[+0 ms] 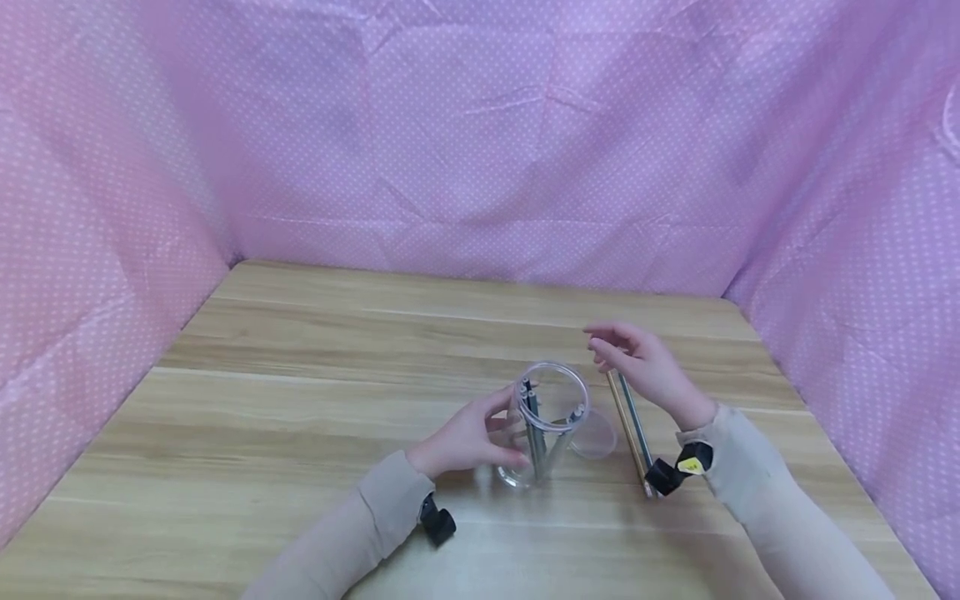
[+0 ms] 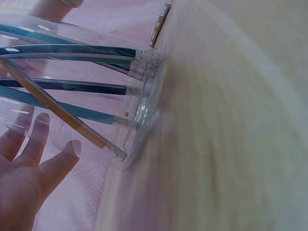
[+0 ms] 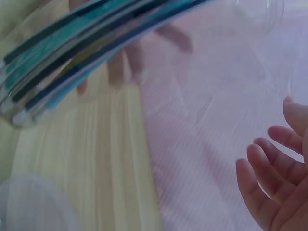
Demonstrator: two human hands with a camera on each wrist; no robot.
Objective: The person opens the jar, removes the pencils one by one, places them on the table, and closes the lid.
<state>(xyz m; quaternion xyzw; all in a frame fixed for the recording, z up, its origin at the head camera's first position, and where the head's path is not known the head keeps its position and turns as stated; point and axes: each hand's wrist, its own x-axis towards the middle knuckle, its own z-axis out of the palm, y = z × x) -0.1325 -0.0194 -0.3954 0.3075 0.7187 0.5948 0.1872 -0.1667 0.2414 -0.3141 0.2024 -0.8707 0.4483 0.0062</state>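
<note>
Clear jar [image 1: 546,437] is being held up just beyond the person's beige sleeves [image 1: 390,500], which are showing at seven and four o'clock, each carrying a black wrist camera [image 1: 437,523]; I am taking twelve as straight away from the person. At the jar's nine o'clock, the left hand [image 1: 465,437] is grasping its side, the thumb lying nearer, the fingers curving round farther back. The jar is leaning, its open mouth pointing toward one o'clock of its base; whether that base is fully resting on the wood, I cannot tell. Inside, several pencils [image 2: 62,84] are slanting, teal, dark blue and one golden brown, their silvery ends sitting at the bottom. Just beside the jar, at three o'clock, a clear round lid [image 1: 596,435] is lying flat. Farther along that way, a gold pencil [image 1: 626,425] and a teal pencil [image 1: 637,425] are lying side by side, pointing toward eleven. By their far ends, at the jar's two o'clock, the right hand [image 1: 641,362] is hovering, loosely bent, holding nothing. Around everything the wooden table [image 1: 337,333] is spreading, and at twelve a pink dotted cloth [image 1: 487,150] is hanging in creases.
</note>
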